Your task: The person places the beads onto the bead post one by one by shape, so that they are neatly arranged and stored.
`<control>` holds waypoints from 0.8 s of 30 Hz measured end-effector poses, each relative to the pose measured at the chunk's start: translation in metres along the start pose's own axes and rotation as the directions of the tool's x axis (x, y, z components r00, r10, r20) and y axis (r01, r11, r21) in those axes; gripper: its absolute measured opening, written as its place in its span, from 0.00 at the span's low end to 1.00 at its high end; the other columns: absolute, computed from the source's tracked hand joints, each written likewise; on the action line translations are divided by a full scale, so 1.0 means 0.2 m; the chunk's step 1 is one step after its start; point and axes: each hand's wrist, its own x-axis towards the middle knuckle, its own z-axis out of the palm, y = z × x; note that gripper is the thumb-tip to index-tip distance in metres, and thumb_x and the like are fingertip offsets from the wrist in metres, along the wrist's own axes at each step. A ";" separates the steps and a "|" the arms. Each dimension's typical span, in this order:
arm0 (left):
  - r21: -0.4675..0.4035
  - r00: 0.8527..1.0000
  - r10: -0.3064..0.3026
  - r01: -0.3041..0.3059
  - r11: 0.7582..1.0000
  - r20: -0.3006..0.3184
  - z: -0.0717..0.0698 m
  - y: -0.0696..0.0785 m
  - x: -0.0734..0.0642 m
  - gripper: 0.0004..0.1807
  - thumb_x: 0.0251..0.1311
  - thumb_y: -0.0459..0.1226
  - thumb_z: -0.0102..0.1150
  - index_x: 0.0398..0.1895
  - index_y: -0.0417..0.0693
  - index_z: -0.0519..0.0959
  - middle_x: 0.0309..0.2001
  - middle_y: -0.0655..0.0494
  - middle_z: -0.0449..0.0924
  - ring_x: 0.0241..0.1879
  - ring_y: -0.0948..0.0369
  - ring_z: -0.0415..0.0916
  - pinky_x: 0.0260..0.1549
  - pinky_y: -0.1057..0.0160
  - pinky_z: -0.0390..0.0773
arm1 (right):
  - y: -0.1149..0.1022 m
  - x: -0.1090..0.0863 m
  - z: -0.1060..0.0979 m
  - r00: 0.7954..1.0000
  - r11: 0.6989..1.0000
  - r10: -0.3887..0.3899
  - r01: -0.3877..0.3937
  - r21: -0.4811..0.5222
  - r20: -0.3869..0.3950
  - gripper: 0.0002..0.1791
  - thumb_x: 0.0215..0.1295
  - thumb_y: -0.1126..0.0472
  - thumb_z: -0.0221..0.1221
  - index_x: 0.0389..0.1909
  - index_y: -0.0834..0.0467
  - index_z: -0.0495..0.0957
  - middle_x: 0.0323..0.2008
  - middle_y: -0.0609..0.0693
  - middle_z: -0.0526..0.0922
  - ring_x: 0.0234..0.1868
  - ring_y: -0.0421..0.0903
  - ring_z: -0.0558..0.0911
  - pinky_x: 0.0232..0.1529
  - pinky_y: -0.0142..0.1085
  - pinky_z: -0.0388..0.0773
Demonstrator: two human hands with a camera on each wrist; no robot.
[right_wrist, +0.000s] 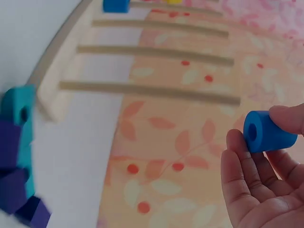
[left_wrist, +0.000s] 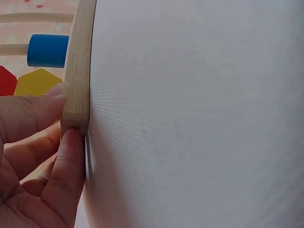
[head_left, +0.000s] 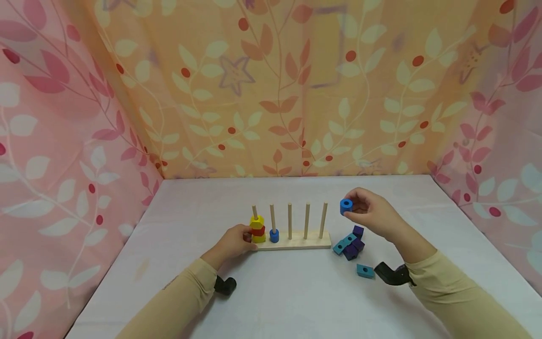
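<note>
A wooden peg board [head_left: 306, 242] with several upright pegs stands on the table. At its left end my left hand [head_left: 230, 243] holds the base, with the thumb [left_wrist: 33, 111] on one side and a finger on the end face. Beside that hand, the first peg carries yellow beads [head_left: 256, 222] and a red bead [head_left: 259, 231]. One blue bead [head_left: 274, 237] sits low on the second peg; the other pegs are bare. Right of the board, my right hand [head_left: 374, 214] pinches another blue bead [right_wrist: 273, 133] above the table, its hole facing the pegs.
Below my right hand lies a cluster of purple blocks [head_left: 351, 252] and teal blocks [head_left: 339, 247]. A single teal block [head_left: 365, 270] lies nearer to me. Patterned cloth walls [head_left: 279, 94] enclose the white table [head_left: 279, 301] at the back and sides.
</note>
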 end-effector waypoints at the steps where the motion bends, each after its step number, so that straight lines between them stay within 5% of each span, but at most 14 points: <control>1: 0.000 1.000 -0.001 0.001 1.000 0.001 0.00 0.00 0.00 0.26 0.45 0.38 0.70 0.50 0.45 0.76 0.36 0.55 0.73 0.37 0.57 0.69 0.41 0.58 0.73 | -0.02 0.02 0.01 1.000 1.000 -0.018 0.018 0.023 0.004 0.15 0.58 0.64 0.61 0.44 0.62 0.70 0.38 0.56 0.77 0.39 0.46 0.78 0.40 0.28 0.76; 10: 0.000 1.000 0.003 -0.003 1.000 0.003 0.00 0.00 0.00 0.25 0.45 0.38 0.70 0.49 0.45 0.77 0.34 0.55 0.72 0.36 0.57 0.68 0.37 0.61 0.71 | -0.17 0.14 0.16 0.990 0.981 -0.142 0.138 0.137 0.021 0.15 0.57 0.68 0.61 0.44 0.63 0.70 0.37 0.56 0.76 0.38 0.48 0.78 0.40 0.30 0.76; 24: -0.022 1.000 0.005 -0.005 1.000 0.012 0.00 0.00 0.00 0.24 0.45 0.37 0.70 0.49 0.45 0.77 0.34 0.54 0.72 0.35 0.57 0.67 0.35 0.62 0.71 | -0.30 0.29 0.43 0.989 0.971 -0.148 0.144 0.189 0.009 0.16 0.57 0.66 0.61 0.46 0.60 0.71 0.41 0.54 0.76 0.47 0.49 0.77 0.52 0.43 0.72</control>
